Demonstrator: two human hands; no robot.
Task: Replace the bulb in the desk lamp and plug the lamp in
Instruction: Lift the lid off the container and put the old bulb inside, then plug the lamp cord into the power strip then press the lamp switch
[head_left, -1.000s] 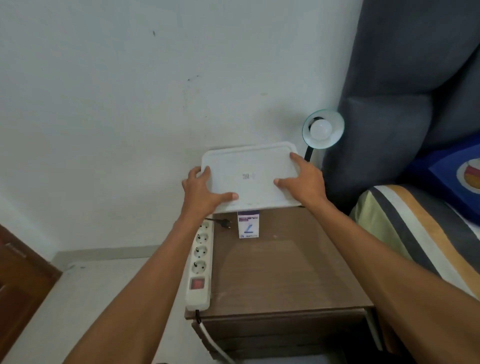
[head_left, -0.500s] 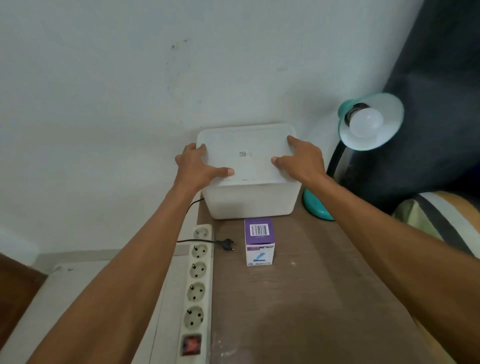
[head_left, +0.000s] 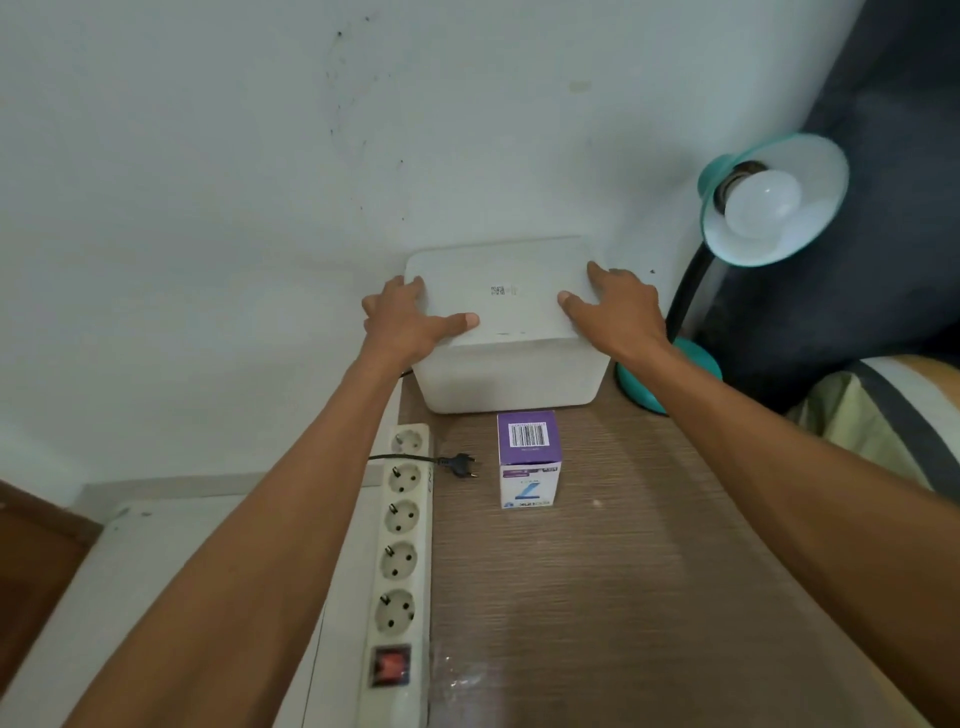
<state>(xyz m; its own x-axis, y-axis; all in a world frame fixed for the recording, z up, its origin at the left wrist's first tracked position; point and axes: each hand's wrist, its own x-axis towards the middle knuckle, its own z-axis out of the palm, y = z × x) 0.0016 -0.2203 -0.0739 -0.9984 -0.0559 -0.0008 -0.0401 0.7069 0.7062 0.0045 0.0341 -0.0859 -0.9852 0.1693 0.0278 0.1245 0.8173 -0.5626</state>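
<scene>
A teal desk lamp (head_left: 810, 228) stands at the back right of the wooden nightstand (head_left: 623, 571), with a white bulb (head_left: 761, 205) in its shade and its base (head_left: 696, 364) beside my right wrist. Its black plug (head_left: 460, 462) lies loose next to the power strip (head_left: 402, 519). A purple-and-white bulb carton (head_left: 527, 457) stands in front of a white plastic box (head_left: 514, 374). My left hand (head_left: 410, 322) grips the box's top left edge, thumb on top. My right hand (head_left: 618, 312) grips the top right edge the same way.
The box sits against the white wall. The strip runs along the nightstand's left edge, with several free sockets and a red switch (head_left: 392, 665). A dark headboard (head_left: 883, 260) and striped bedding (head_left: 883, 426) are on the right.
Both hands have lowered the white box from mid-air onto the back of the nightstand. The view has moved closer and tilted down.
</scene>
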